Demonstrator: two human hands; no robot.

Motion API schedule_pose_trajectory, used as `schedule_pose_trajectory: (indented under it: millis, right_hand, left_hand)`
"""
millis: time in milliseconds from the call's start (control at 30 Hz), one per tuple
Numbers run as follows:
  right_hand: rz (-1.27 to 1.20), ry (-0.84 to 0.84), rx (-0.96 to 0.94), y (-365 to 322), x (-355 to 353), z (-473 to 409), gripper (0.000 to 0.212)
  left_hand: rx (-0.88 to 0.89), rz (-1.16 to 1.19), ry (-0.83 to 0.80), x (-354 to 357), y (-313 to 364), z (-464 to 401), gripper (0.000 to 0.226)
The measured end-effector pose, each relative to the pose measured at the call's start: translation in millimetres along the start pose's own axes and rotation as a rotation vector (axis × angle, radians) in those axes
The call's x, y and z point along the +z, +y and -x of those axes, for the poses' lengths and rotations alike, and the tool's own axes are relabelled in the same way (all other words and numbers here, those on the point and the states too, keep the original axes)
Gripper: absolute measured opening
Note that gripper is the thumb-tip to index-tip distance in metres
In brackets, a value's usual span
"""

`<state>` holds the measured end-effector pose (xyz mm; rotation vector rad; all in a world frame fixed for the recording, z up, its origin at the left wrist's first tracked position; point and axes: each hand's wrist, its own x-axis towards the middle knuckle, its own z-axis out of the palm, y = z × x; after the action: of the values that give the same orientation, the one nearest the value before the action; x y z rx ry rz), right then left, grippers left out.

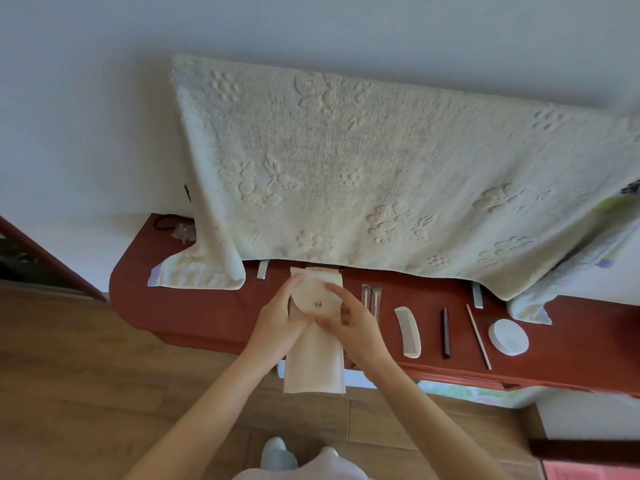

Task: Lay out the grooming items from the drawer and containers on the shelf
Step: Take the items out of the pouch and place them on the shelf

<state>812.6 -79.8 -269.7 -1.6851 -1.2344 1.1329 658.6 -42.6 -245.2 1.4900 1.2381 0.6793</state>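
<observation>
A: Starting at the left, a cream towel (346,174) hangs down over the back of the red-brown shelf (194,317), with a dark hair tie (165,221) tucked by the wall.

B: And the hands?

A: Both are on a pale fabric pouch (313,355) with a round snap flap, which lies half on the shelf and half hanging over its front edge. The left hand (277,322) holds the flap's left edge, fingers curled round it. The right hand (349,323) pinches the flap's right side near the snap.

B: So the pouch is being opened?

A: That's my reading. To do it well I'd keep the left hand bracing the body of the pouch and let the right lift the flap off the snap, gently, so nothing slides out over the edge.

B: What's laid out to the right?

A: Two slim wrapped sticks (371,299) just beside the right hand, then a pale comb (408,332), a dark narrow bar (446,332), a thin wooden stick (478,336), and a round white puff (508,337) at the end. They sit in a row, apart from each other. Whatever comes out of the pouch could go in the gap next to the wrapped sticks
</observation>
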Motion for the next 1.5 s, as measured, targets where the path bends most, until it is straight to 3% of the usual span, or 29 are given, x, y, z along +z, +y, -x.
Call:
schedule_pose_trajectory:
  millis: [233, 533, 767, 1000, 1333, 1500]
  right_hand:
    - [0.134, -0.005, 0.130, 50.2, 22.6, -21.8, 0.061]
    - [0.310, -0.056, 0.097, 70.8, 65.3, -69.5, 0.063]
    - [0.366, -0.028, 0.071, 68.2, 89.5, -117.6, 0.061]
    - [0.464, -0.008, 0.053, 76.9, 113.3, -140.8, 0.061]
    - [0.537, 0.043, 0.035, 80.5, 114.9, -147.0, 0.060]
    - [0.602, 0.201, -0.093, 82.2, 98.9, -136.6, 0.043]
  left_hand:
    - [-0.158, -0.065, -0.082, 10.7, -62.9, -15.5, 0.078]
    - [-0.235, -0.093, -0.002, -2.9, -111.4, -58.9, 0.078]
    - [-0.215, -0.145, 0.018, -22.6, -131.4, -104.0, 0.078]
    - [-0.156, -0.402, -0.044, -37.7, -153.5, -129.4, 0.075]
    - [-0.019, -0.574, -0.078, -44.1, -160.9, -140.1, 0.068]
    - [0.107, -0.798, -0.055, -45.4, -163.7, -127.2, 0.064]
